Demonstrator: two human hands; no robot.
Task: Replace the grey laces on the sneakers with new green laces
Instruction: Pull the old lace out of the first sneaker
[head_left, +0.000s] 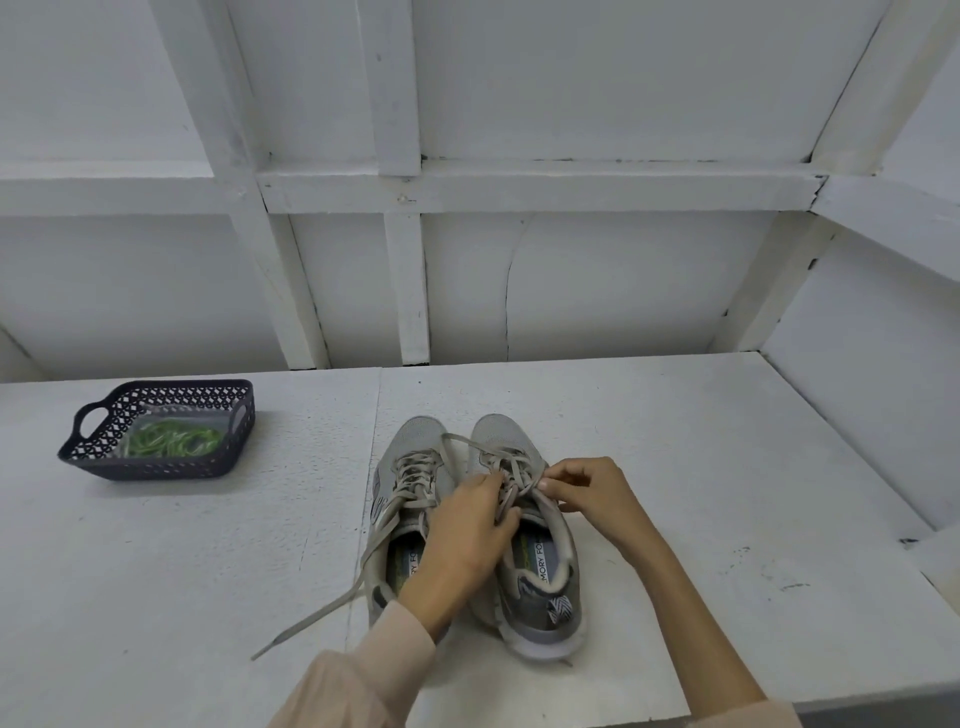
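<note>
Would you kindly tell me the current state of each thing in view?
left sneaker: upright; left lace untied, end trailing on table.
right sneaker: upright; right lace threaded through its eyelets.
left hand: pinching right lace.
right hand: pinching right lace.
green laces: bundled in basket, unused.
basket: upright on table.
</note>
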